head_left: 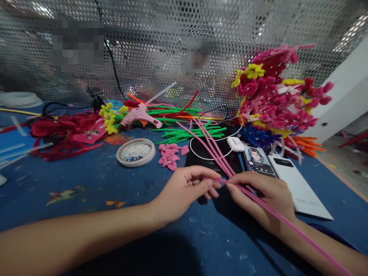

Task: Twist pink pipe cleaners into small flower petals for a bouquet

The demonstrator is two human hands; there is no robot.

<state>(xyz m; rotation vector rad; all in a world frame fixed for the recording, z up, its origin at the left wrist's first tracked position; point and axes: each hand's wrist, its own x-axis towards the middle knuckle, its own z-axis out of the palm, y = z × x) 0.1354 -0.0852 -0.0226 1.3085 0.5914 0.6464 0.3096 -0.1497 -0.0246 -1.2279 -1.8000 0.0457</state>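
Observation:
My left hand pinches the end of a pink pipe cleaner between thumb and fingers. Beside it, my right hand grips the same pipe cleaner, whose long part runs over the right wrist to the lower right edge. Several other pink pipe cleaners stick out beyond the right fingers, pointing away across a black flat object. Small folded pink pipe-cleaner pieces lie in a heap past my left hand. Left of that heap stands a round white dish with pearly beads.
Behind are green pipe cleaners, a pink glue gun and yellow flowers. A big pipe-cleaner flower bunch stands at right, near an earbud case, a phone and a white slab. Red ribbon lies left. Perforated metal backs the table.

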